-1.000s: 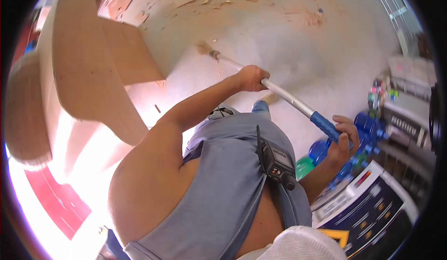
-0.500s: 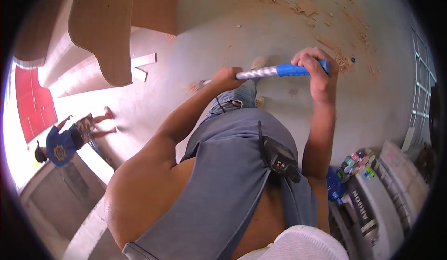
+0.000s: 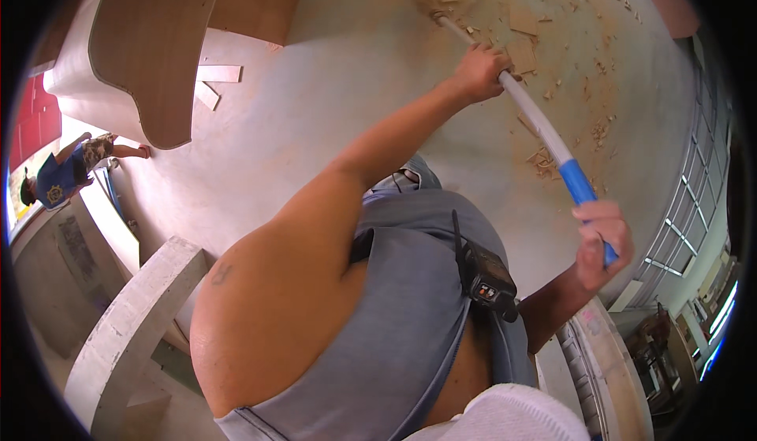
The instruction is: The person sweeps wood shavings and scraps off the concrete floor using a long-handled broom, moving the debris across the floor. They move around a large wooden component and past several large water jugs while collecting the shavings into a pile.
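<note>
A long-handled broom (image 3: 540, 121) slants across the upper right, its pole pale and its grip end blue. My left hand (image 3: 482, 72) is closed around the pole, partway toward the far end. Lower down, my right hand (image 3: 603, 240) wraps the blue grip near its tip. At the far end the broom head is brownish and smeared by motion, low over the floor among wood scraps (image 3: 522, 21). More wood shavings (image 3: 601, 132) lie to the right of the pole.
Curved wooden panels (image 3: 154, 54) stand at the upper left, with loose strips (image 3: 218, 73) beside them. A person (image 3: 63, 171) in a blue shirt is at the far left. A pale curved piece (image 3: 134, 323) stands lower left; a metal grille (image 3: 694, 188) lines the right.
The broom has swung from nearly level near my body out toward the far floor. My left hand has moved away and right; my right hand has come lower and right. My view has turned somewhat.
</note>
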